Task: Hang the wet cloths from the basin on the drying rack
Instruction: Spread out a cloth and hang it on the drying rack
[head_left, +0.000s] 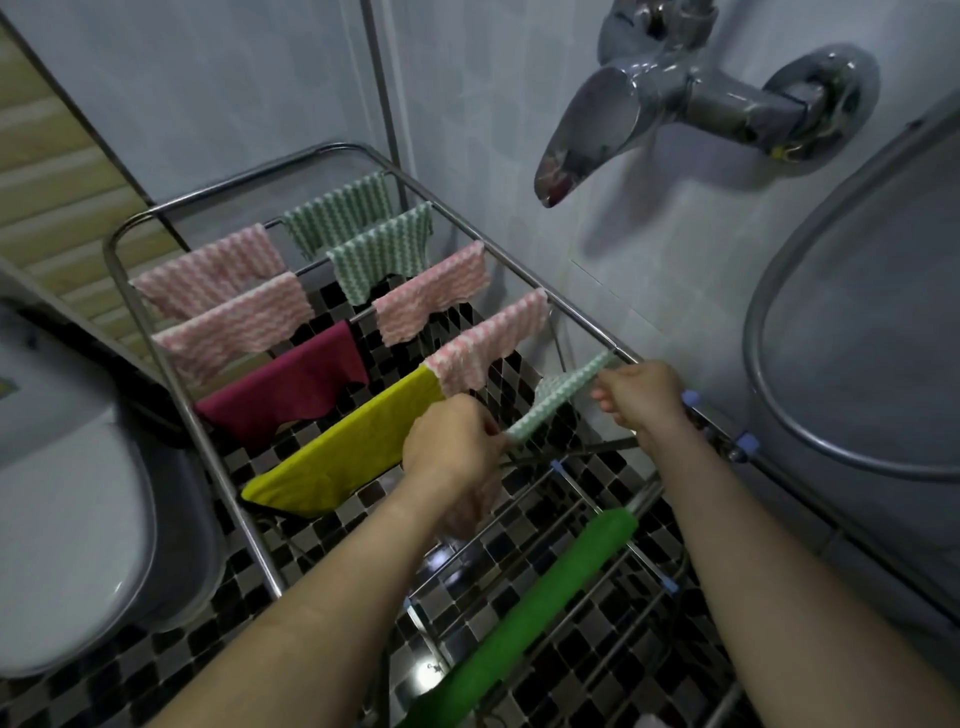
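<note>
The green-and-white cloth (558, 400) is stretched taut between your two hands, along the nearest rail at the right edge of the drying rack (176, 384); whether it already rests on that rail is hard to tell. Your left hand (457, 441) pinches its near end with curled fingers, and your right hand (639, 395) pinches the far end just beside the rack's right side bar. On the next rail out hang a pink cloth (488, 343) and a yellow cloth (343, 452), touching. Beyond them a maroon cloth (291, 384) and more pink and green cloths fill the far rails. A bright green cloth (524, 623) drapes the lower near rail.
</note>
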